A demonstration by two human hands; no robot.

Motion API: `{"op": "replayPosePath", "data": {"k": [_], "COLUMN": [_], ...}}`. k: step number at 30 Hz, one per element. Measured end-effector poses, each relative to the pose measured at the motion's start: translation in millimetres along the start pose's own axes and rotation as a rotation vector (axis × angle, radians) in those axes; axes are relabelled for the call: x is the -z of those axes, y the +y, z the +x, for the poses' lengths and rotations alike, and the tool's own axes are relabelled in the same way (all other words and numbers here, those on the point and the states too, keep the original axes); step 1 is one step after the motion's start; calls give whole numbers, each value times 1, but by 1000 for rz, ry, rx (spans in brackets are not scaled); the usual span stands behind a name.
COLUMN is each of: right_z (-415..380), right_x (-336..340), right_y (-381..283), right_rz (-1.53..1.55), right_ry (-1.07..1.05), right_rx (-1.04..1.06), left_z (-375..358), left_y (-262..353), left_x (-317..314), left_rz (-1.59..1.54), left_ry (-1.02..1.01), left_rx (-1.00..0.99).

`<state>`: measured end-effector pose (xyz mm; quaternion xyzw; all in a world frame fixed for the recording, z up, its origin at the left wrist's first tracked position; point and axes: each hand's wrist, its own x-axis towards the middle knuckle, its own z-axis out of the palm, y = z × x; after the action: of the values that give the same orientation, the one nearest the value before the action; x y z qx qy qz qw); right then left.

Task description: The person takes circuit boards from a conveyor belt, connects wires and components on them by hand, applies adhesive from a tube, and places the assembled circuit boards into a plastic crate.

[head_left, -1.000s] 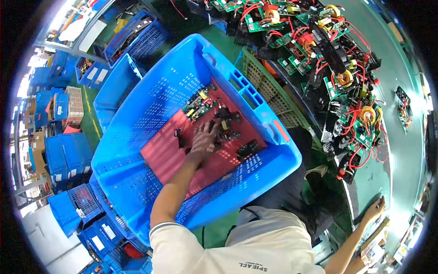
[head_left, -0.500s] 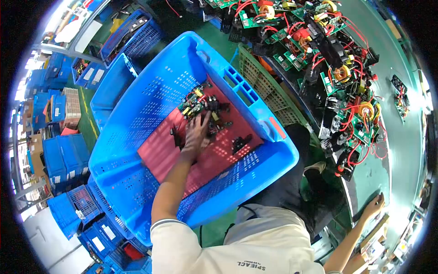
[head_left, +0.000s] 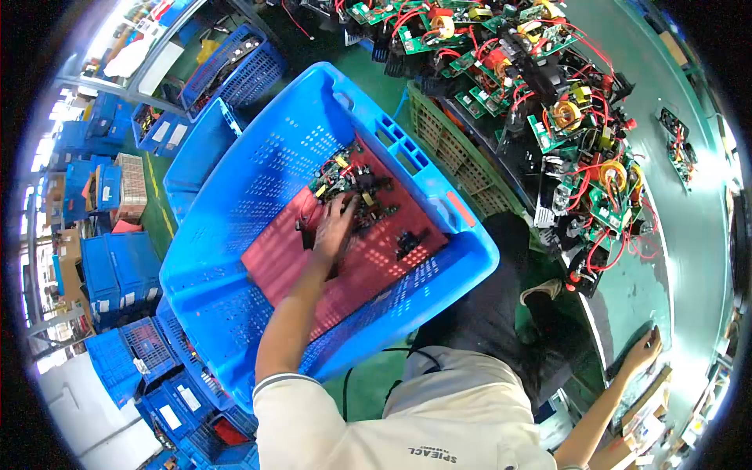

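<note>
My left hand reaches deep into a large blue plastic crate. Its fingers are bent round part of a clump of small circuit boards with black and yellow parts; the fingertips are partly hidden among them. The boards lie on a red sheet at the crate's bottom. A separate small dark part lies to the right of the clump. Over at the right, my right hand rests at the green table's edge with curled fingers. Something dark shows at its fingertips, too small to name.
Circuit boards with red wires and copper coils are heaped along the green table. One lone board lies farther right. A green slatted crate stands beside the blue one. Several blue bins fill the left side.
The left hand's fingers have drawn closer together at the boards. The view has shifted slightly, so the crate and table appear moved. My right hand stays at the table's edge.
</note>
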<state>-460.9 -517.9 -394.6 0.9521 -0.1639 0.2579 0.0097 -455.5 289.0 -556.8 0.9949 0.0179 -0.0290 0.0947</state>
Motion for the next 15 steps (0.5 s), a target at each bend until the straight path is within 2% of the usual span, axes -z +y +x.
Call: {"op": "replayPosePath", "data": {"k": [2,5,9,13,15], "right_z": [-1,-3,-3,-4,-4], "right_x": [0,-10,-16,-13,-11], "right_y": [-6,9,16,13,12], "right_rz": [50,81,117,154,126], "right_ry": [-4,30,4,-35,-17], "right_rx": [-52,-17,-56,-102,-76], "left_z": [-3,-14,-27,-9,-2], "left_y": [-4,15,89,119,121], "left_x": [8,4,-48,-16,-19], "left_rz": [-25,-6,3,-92,-147], "left_ry": [73,-172,-258,-470,-491], "left_rx": [-39,-90,-109,-38,2]}}
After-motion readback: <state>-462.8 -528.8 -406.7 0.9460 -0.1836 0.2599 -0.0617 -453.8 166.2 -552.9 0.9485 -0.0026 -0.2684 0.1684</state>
